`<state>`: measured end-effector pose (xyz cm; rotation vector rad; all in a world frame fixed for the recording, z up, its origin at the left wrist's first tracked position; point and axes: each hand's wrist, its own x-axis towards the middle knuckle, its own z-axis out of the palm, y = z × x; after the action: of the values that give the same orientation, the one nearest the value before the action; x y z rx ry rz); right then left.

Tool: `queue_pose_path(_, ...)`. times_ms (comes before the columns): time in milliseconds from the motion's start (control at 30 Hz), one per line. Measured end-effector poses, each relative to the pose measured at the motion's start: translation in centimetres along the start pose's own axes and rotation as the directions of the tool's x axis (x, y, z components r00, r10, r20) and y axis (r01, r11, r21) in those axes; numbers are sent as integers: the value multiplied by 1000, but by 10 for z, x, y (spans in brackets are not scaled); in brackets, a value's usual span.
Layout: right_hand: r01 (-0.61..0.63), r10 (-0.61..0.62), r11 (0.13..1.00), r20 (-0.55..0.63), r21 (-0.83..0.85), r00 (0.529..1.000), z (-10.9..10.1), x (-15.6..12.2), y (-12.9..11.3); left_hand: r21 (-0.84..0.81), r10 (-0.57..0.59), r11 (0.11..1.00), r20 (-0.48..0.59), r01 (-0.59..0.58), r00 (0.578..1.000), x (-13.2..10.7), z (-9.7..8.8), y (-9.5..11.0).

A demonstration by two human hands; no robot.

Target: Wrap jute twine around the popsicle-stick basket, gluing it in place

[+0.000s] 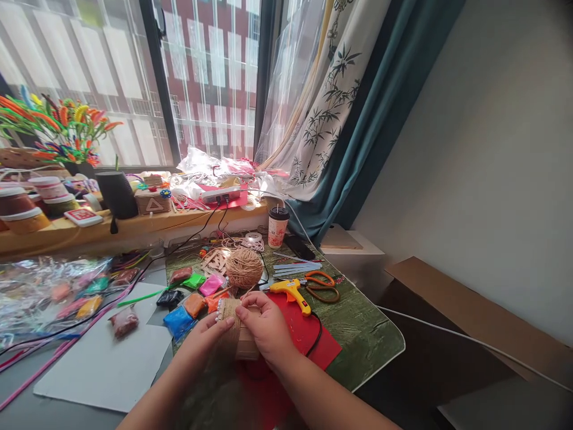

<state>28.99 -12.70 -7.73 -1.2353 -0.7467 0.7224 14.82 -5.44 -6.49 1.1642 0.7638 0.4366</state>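
Head view: one twine-wrapped box [231, 308], pale brown cardboard, held between my two hands above the near part of the green worktop [369, 337]. Twine covers its upper part in close rows; the lower part shows bare card. A row of small white beads [219, 310] runs along its left edge.

Left hand [206, 335]: at the box's left side, fingers closed on it, thumb laid across the twine rows. Right hand [267, 327]: at the box's right side, fingers curled over the top edge, thumb and forefinger drawn narrow against the wrapping; whether a loose strand lies between those two tips is too small for me to tell. The box thus sits directly within both sets of fingers, touching each.

Beneath and to the right of my hands: one red sheet [330, 347]. Partly upon it, just beside my right hand: one yellow glue gun [286, 288], nozzle to the left, black cord trailing. Beyond the box: one ball of twine [244, 268]. Left of the ball: packets in pink [212, 284], green [194, 280] and black [170, 297]; nearer my left hand, one blue packet [179, 321]. Right of the ball: pale sticks [298, 269] and orange-handled scissors [321, 285]. Farther back: one lidded paper cup [277, 230], one dark phone [299, 247] beside it.
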Motion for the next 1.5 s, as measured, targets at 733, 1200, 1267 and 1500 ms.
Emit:
queue_pose_path(733,-274,293,912,-16,306,956,-4,13,-13,260,161,943,182,-206,970,-3,2,-16)
queue_pose_path(1200,-331,354,871,2,364,935,2,13,-17,262,248,925,136,-276,959,8,-2,-22)
queue_pose_path(1267,-358,377,844,33,398,926,1,12,-18,305,282,897,158,-319,946,7,-4,-23)
queue_pose_path(1500,-313,335,861,16,402,942,-3,7,-17,420,348,825,150,-378,926,2,-1,-17)
